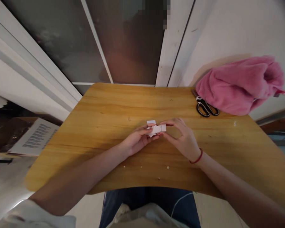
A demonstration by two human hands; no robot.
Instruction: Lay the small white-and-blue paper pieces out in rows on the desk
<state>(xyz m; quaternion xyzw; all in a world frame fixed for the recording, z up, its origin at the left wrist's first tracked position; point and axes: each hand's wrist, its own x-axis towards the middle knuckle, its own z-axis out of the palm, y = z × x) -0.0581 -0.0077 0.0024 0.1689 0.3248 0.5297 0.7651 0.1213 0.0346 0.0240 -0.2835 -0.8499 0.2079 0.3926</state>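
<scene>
Above the middle of the wooden table (109,110), my left hand (140,138) pinches a small piece of folded white paper (159,128) between its thumb and fingers. The paper has several arms that point different ways, one of them upward. From the right, my right hand (182,136) reaches to the paper's right end, thumb and index finger on either side of it and seeming to touch its edges. A red band circles the right wrist. The exact folds under my left thumb are hidden.
Black-handled scissors (203,107) lie at the back right, partly under a pink plush cloth (239,85). Small white scraps (167,167) dot the near part of the table. A cardboard box (34,137) stands at the left. Glass door panels (130,41) rise behind the table.
</scene>
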